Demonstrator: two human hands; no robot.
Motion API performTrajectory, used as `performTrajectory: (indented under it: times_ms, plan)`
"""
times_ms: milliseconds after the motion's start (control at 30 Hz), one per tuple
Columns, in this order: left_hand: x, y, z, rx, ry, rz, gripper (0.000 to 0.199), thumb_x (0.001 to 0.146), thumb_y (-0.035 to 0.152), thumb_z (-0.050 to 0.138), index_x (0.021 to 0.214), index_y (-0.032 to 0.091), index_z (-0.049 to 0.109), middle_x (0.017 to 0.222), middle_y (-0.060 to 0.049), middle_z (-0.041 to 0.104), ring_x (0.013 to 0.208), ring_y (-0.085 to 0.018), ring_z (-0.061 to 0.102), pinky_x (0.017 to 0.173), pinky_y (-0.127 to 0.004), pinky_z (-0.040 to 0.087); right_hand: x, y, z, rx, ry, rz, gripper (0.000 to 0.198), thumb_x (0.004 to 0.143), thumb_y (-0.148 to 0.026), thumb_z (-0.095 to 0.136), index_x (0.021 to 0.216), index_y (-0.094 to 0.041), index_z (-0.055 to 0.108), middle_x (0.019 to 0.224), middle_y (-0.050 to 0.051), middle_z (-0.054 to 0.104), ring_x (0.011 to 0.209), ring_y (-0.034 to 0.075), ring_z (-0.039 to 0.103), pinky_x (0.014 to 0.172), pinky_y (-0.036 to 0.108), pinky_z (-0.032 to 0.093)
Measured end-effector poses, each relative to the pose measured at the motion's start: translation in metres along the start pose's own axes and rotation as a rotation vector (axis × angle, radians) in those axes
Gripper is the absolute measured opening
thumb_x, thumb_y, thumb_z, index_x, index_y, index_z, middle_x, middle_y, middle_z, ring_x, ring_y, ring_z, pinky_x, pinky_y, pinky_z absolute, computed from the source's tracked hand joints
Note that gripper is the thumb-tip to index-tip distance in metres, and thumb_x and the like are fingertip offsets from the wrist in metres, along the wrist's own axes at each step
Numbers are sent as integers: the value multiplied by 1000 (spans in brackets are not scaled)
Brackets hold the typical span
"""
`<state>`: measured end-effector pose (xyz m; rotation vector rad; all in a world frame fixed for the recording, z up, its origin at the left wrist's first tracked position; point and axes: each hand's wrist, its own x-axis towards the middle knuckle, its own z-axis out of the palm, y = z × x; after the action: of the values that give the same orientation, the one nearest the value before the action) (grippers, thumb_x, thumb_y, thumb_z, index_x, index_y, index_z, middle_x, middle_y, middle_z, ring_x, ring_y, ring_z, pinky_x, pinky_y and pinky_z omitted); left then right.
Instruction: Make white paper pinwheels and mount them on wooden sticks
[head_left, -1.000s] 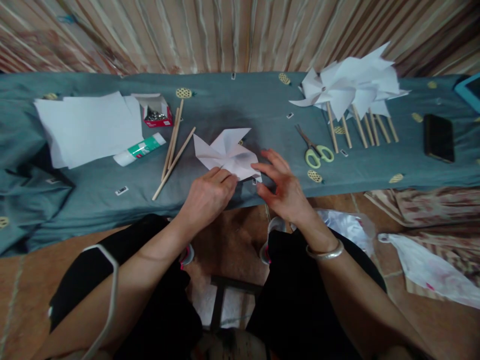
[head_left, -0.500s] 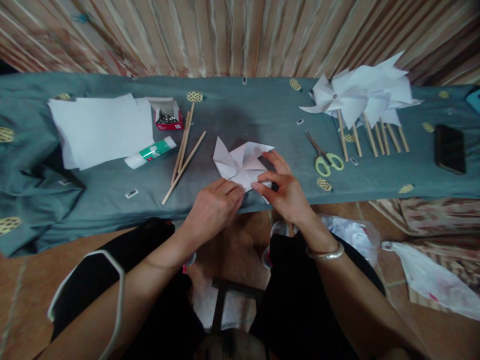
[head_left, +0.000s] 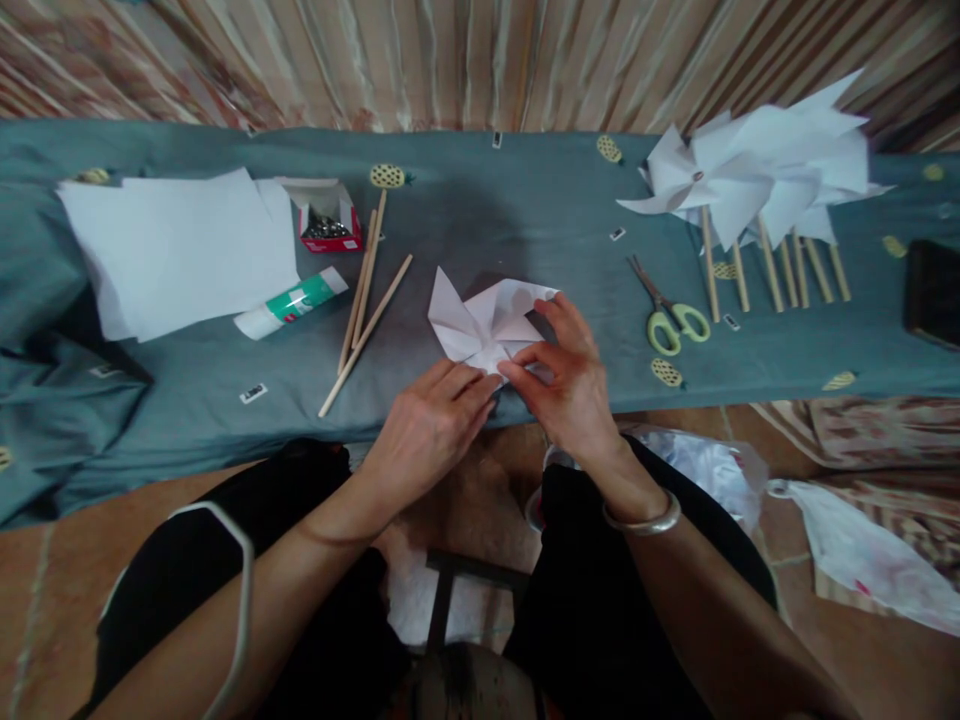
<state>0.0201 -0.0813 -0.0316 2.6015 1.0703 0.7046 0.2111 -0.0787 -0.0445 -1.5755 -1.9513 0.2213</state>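
The white paper pinwheel (head_left: 481,338) lies near the front edge of the green-grey tablecloth (head_left: 540,235), between three wooden sticks (head_left: 366,336) and green-handled scissors (head_left: 678,329). The left hand (head_left: 429,425) has its fingers closed on the pinwheel's near edge; the right hand (head_left: 564,392) pinches beside it with thumb and forefinger, another finger reaching the right blade. The glue stick (head_left: 292,303) has a green label with a red mark, its lettering probably too blurred to read. The red box (head_left: 330,243) bears a small white patch, and rectangular printed tags (head_left: 253,393) dot the cloth, illegible.
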Motion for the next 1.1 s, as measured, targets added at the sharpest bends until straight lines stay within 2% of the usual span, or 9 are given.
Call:
performTrajectory:
  times_ms: [267, 467, 567, 1100]
  plan:
    - [3, -3, 0, 38, 16, -2, 21, 96, 14, 51, 111, 10, 65, 96, -9, 68, 88, -21, 62, 77, -34, 58, 4, 1, 11, 43, 60, 28, 24, 90, -39, 63, 72, -25, 66, 145, 1, 53, 145, 29, 36, 118, 53, 34]
    - [3, -3, 0, 47, -3, -12, 21, 96, 15, 51, 110, 9, 66, 95, -9, 68, 87, -21, 61, 77, -33, 57, 4, -5, 13, -49, 77, 48, 25, 90, -37, 63, 69, -23, 63, 144, 5, 55, 144, 30, 38, 115, 53, 36]
    - [4, -3, 0, 43, -14, -18, 22, 97, 15, 50, 109, 8, 67, 95, -10, 67, 88, -21, 61, 78, -33, 57, 4, -7, 12, -75, 71, 58, 24, 89, -35, 65, 69, -22, 63, 143, 6, 56, 143, 30, 39, 114, 51, 37]
    - [5, -2, 0, 59, -17, -22, 21, 97, 15, 48, 108, 10, 66, 94, -9, 67, 87, -20, 62, 77, -33, 57, 5, -1, 11, -75, 21, 37, 18, 88, -37, 64, 74, -25, 66, 145, 2, 52, 143, 31, 35, 115, 53, 34]
